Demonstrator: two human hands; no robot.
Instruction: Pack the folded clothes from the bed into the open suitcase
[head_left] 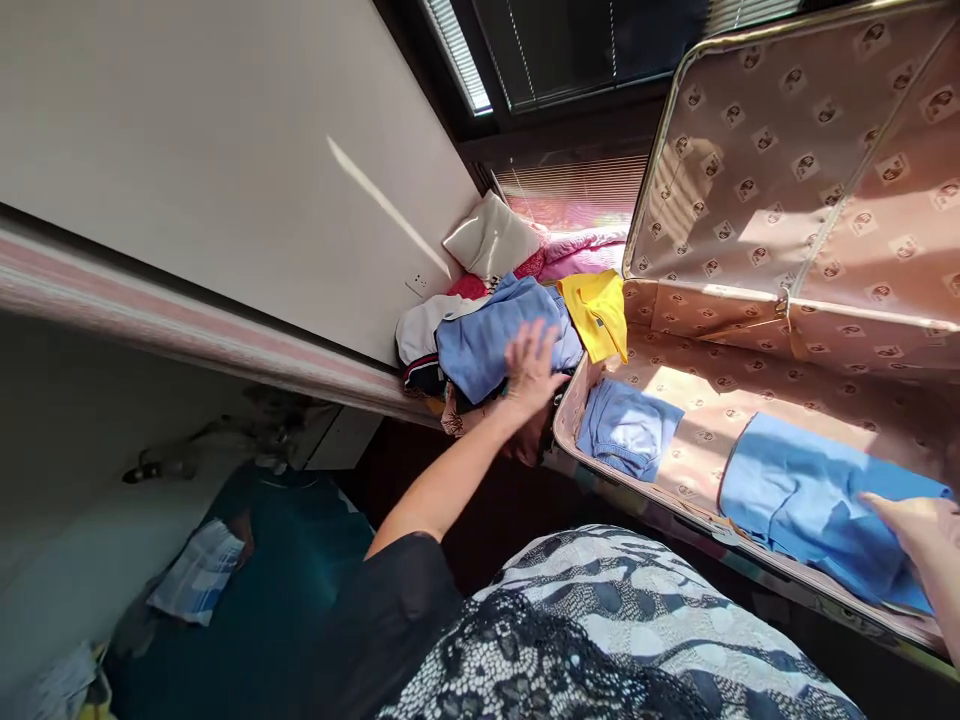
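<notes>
My left hand (532, 372), its fingers spread and a little blurred, reaches over a light blue folded garment (487, 340) on a pile of clothes. Whether it touches the cloth is hard to tell. A yellow garment (598, 312) lies beside it, overlapping the suitcase corner. Inside the open suitcase (701, 475), a small blue folded garment (630, 428) lies in the left corner, and a larger blue folded garment (802, 500) lies farther right. At the right edge my right hand (926, 520) is over this larger one, thumb stretched out, other fingers partly cut off.
The suitcase lid (787, 160) stands raised against a dark-framed window (570, 60). A white pillow (491, 238) and pink fabric (585, 255) lie behind the pile. A white panel (225, 150) bounds the left. Dark teal cloth (292, 560) is at lower left.
</notes>
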